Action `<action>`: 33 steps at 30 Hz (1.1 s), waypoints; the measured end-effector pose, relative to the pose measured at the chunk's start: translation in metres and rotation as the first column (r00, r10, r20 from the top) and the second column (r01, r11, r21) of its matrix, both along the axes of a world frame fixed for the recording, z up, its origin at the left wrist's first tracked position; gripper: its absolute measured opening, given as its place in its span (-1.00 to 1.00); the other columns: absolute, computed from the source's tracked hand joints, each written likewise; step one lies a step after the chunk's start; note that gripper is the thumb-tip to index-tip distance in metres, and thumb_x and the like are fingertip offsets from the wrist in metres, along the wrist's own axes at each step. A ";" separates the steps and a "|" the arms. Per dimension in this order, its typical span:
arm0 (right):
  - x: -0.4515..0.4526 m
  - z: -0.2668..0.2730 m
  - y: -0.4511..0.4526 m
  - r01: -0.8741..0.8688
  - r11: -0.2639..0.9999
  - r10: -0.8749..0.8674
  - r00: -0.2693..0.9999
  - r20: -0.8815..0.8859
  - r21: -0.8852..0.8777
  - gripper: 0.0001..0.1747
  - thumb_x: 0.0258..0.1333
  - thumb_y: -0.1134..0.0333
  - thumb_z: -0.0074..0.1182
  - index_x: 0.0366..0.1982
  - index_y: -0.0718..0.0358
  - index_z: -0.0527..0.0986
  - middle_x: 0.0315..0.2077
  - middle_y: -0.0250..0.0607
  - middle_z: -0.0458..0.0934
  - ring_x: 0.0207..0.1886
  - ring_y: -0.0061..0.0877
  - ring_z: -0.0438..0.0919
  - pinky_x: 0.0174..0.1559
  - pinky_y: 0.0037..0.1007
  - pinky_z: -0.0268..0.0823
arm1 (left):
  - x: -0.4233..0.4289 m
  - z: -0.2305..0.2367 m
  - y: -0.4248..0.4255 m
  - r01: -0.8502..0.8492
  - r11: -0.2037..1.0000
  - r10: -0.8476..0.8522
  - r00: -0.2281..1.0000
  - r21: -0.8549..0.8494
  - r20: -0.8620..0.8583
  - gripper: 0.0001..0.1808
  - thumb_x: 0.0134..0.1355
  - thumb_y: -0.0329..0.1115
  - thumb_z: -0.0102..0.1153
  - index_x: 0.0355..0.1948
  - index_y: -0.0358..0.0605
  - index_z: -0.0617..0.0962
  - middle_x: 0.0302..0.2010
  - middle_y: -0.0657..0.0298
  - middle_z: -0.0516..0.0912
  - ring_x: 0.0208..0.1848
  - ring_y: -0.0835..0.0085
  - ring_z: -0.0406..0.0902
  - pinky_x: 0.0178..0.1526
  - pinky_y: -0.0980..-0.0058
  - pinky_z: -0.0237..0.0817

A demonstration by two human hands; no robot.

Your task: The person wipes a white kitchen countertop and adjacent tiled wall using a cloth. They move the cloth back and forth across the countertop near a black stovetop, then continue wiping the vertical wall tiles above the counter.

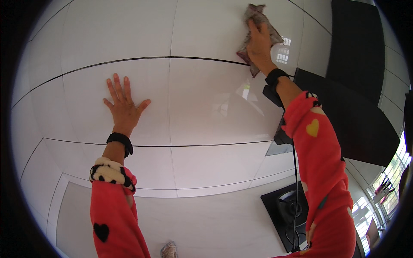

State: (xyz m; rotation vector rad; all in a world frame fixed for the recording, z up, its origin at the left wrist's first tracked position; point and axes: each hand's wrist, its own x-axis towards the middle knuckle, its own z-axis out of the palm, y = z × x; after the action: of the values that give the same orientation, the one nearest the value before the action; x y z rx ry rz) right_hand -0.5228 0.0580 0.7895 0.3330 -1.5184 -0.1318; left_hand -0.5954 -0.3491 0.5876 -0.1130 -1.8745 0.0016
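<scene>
My right hand [259,45] presses a grey-brown cloth [243,43] with reddish edges against the white wall tiles [200,87], high at the right of the view. The cloth is crumpled under and around my fingers and spans a dark grout line. My left hand [122,108] lies flat on a tile at the left, fingers spread, with nothing in it. Black bands circle both wrists, and the red sleeves are turned back. Near my right wrist is a small black object, partly hidden, with a black cable hanging down.
A black range hood [338,119] juts out at the right, close beside my right forearm. Below it a black cooktop [285,206] rests on the pale countertop [206,222]. A small bag-like item [169,250] lies at the bottom edge. A barred window [392,187] stands at the far right.
</scene>
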 end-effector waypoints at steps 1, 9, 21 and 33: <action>-0.005 0.001 -0.011 -0.019 0.999 0.020 1.000 -0.013 0.047 -0.24 -0.18 0.70 0.06 0.21 0.23 0.41 -0.09 0.01 0.31 -0.07 0.01 0.36 0.01 -0.10 0.33 | 0.000 0.000 0.000 -0.009 1.000 0.009 1.000 0.002 0.005 0.23 0.17 0.50 0.00 0.56 0.00 -0.24 0.58 0.03 -0.45 0.60 -0.06 -0.51 0.22 -0.46 0.10; -0.005 0.000 -0.041 0.005 0.998 -0.005 1.000 0.007 0.067 -0.26 -0.15 0.71 0.07 0.20 0.21 0.42 -0.05 -0.01 0.33 -0.06 -0.01 0.37 0.03 -0.13 0.39 | -0.002 -0.001 0.000 -0.052 0.998 0.051 0.998 -0.038 -0.030 0.23 0.16 0.58 -0.15 0.56 -0.09 -0.13 0.58 -0.07 -0.37 0.59 -0.12 -0.47 0.19 -0.42 0.14; -0.013 -0.014 -0.091 -0.048 0.988 0.037 0.996 0.075 0.149 -0.24 -0.20 0.71 0.11 0.17 0.17 0.46 -0.06 -0.08 0.34 -0.05 -0.06 0.38 0.05 -0.17 0.43 | -0.001 0.000 0.000 -0.025 0.999 0.024 0.999 -0.027 -0.034 0.22 0.19 0.54 -0.12 0.56 -0.05 -0.22 0.58 -0.02 -0.42 0.60 -0.07 -0.50 0.22 -0.44 0.13; -0.012 -0.042 -0.116 -0.164 0.940 0.095 0.968 0.234 0.299 -0.33 -0.05 0.73 -0.01 0.16 0.13 0.51 -0.09 -0.20 0.39 -0.03 -0.19 0.40 0.04 -0.27 0.43 | -0.001 0.000 -0.001 -0.028 0.998 0.024 0.997 -0.049 -0.075 0.22 0.19 0.53 -0.10 0.56 -0.08 -0.21 0.58 -0.05 -0.42 0.60 -0.08 -0.48 0.18 -0.42 0.18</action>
State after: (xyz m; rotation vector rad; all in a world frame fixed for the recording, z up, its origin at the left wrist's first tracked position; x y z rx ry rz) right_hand -0.5345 -0.0583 0.7470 0.7241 -1.6861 -0.2419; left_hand -0.5968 -0.3500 0.5873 -0.1212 -1.8019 0.0692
